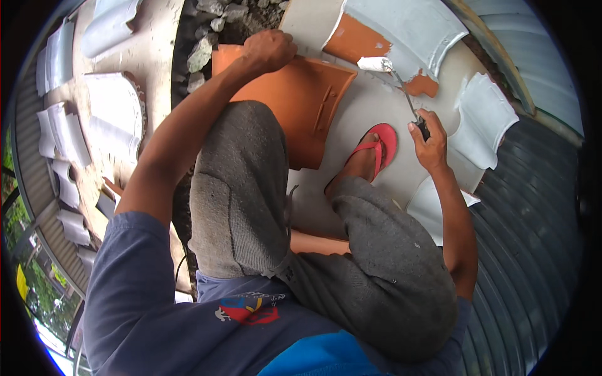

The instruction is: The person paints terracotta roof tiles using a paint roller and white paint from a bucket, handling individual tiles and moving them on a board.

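Note:
My right hand is closed round the dark handle of a small paint roller. Its white, paint-covered sleeve lies over a curved roof tile at the far side, part pale grey-white and part bare orange. At the far edge of a bare orange roof tile, my left hand has its fingers curled, gripping the edge; the fingertips are hidden. This orange tile is in front of my left knee, and its face carries no paint.
Several white-coated tiles lie on a board at left, one of them a large tile. Another white tile is at right, beside dark corrugated sheeting. Broken stones lie beyond my left arm. My foot in a red flip-flop rests between the tiles.

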A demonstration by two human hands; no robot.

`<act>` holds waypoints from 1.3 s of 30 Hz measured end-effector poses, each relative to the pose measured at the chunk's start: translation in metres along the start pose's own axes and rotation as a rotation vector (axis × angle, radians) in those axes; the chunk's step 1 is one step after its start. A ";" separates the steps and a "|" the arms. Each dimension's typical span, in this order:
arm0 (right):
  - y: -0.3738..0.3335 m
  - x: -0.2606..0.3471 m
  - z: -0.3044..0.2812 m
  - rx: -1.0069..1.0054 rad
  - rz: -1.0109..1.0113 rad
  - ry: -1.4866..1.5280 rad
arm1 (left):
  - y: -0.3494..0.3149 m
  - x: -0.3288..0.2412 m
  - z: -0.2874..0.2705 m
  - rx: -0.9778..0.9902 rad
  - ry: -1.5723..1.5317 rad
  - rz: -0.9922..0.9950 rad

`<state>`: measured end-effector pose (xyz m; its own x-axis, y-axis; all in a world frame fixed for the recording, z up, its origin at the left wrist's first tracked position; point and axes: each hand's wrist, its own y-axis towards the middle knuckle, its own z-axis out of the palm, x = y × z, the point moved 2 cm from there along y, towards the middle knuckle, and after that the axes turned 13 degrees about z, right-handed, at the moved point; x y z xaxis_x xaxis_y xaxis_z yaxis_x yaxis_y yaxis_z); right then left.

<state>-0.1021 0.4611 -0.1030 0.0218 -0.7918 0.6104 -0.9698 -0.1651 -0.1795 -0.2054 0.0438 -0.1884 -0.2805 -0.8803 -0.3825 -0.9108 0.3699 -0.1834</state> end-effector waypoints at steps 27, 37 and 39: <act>0.011 -0.085 0.005 0.037 -0.097 0.022 | 0.001 0.026 0.004 -0.015 0.008 0.422; 0.070 -0.024 0.089 0.000 -0.228 0.145 | 0.001 0.018 -0.007 0.038 -0.110 0.489; 0.069 -0.029 0.082 -0.003 -0.240 0.151 | 0.001 0.020 -0.005 -0.007 -0.043 0.626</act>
<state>-0.1501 0.4242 -0.1963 0.2147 -0.6335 0.7434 -0.9421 -0.3351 -0.0135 -0.2138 0.0250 -0.1918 -0.7492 -0.4846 -0.4514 -0.5795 0.8097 0.0926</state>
